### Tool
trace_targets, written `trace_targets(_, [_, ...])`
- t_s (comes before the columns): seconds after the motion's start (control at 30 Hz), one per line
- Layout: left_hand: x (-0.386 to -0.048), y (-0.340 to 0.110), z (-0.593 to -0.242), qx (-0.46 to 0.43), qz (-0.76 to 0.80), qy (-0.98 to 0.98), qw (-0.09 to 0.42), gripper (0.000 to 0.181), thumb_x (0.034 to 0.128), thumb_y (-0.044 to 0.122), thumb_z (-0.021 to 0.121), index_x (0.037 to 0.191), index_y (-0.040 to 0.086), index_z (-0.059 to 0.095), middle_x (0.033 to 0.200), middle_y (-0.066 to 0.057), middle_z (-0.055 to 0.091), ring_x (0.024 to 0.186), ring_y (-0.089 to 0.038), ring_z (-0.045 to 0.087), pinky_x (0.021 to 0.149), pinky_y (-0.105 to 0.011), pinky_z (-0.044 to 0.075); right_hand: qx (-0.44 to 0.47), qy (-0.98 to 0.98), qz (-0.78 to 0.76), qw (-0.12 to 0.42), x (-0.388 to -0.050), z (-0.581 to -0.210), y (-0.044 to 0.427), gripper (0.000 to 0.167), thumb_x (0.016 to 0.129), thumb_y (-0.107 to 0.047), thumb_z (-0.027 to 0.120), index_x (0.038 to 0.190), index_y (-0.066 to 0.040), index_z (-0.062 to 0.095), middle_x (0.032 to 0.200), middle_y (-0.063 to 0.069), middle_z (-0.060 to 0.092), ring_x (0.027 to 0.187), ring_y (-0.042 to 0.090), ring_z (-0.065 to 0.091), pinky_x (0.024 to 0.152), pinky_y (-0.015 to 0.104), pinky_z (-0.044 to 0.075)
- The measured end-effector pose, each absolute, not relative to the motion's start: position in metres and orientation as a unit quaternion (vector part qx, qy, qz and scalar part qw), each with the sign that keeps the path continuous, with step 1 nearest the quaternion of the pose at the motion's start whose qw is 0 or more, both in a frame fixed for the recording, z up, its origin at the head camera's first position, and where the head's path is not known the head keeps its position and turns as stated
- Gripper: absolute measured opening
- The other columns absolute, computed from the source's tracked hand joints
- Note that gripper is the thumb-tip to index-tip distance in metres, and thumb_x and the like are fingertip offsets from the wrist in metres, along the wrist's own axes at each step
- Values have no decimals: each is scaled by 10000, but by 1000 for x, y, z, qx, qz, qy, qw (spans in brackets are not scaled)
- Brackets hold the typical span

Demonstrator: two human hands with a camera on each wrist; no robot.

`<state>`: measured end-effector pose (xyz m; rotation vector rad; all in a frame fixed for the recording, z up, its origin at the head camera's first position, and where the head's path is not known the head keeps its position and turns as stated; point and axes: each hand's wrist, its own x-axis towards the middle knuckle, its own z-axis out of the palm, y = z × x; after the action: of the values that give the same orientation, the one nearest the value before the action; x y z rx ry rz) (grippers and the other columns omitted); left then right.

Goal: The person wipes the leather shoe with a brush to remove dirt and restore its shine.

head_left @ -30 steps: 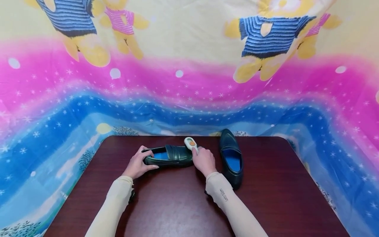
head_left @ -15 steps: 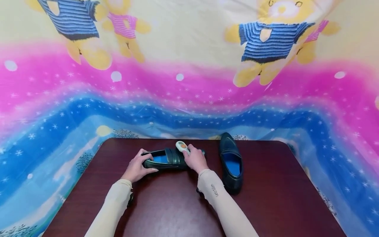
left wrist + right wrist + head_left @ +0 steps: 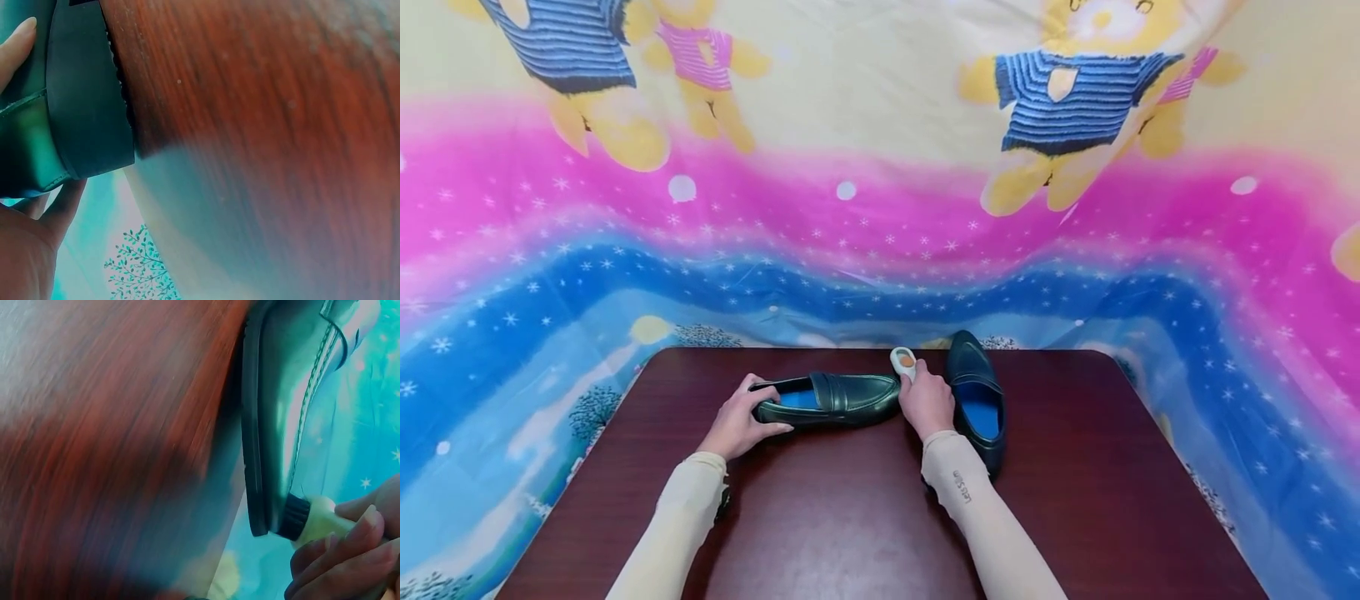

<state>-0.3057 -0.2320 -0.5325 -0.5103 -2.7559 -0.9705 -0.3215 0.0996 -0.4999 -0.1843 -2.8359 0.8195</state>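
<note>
Currently, the heel of a glossy dark-green leather loafer with a blue insole (image 3: pixel 868 400) was gripped by the left hand (image 3: pixel 739 421), upright on the dark red-brown wooden table (image 3: pixel 835 517). A white black-bristled brush (image 3: pixel 902 362) was held at its toe in the right hand's (image 3: pixel 927 402) curled fingers, with a matching loafer (image 3: pixel 972 367) just to the right.

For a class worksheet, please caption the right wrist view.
Right hand holding a brush, its dark bristles at the toe of a shoe.
</note>
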Motion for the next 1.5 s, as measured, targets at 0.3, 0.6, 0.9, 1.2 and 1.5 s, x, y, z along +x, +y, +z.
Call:
trace_targets(0.3, [-306,-232,-533,-167,-324,-927,86,327,784,337,923,984,285,669,1233,-41,520,1002,-242,614,839,-465,554,60,-939,335,55,-312,-501,81,383,1077,-344,556,1382,-112,552,992,157,722,713,250,607,682,412,490])
trace_targets(0.6, [-304,-232,-533,-166,-320,-929,82,323,786,343,921,987,296,672,1244,-48,514,947,-221,617,813,-448,549,81,-950,294,63,-301,-518,83,407,1071,-348,568,1388,-95,529,905,136,706,644,222,589,611,393,470])
trace_targets(0.9, [-306,-232,-532,-168,-318,-928,98,338,775,342,928,982,286,666,1233,-29,524,938,-205,612,810,-432,542,-45,-952,273,133,-305,-514,110,500,1057,-327,592,1430,-8,495,1022,257,737,768,414,702,707,555,579])
trace_targets(1.2, [-304,-230,-535,-177,-310,-925,129,337,753,345,941,905,262,652,1230,-37,574,988,-229,636,817,-441,566,-52,-949,287,123,-304,-514,110,440,1055,-335,596,1362,-32,507,1021,239,732,772,399,699,709,545,575])
trace_targets(1.5, [-308,-214,-536,-188,-272,-913,238,422,664,232,994,750,212,581,1245,-81,651,1071,-296,686,831,-494,594,-28,-940,317,122,-306,-510,105,384,1061,-353,578,1320,-75,524,1059,196,737,791,353,695,705,512,567])
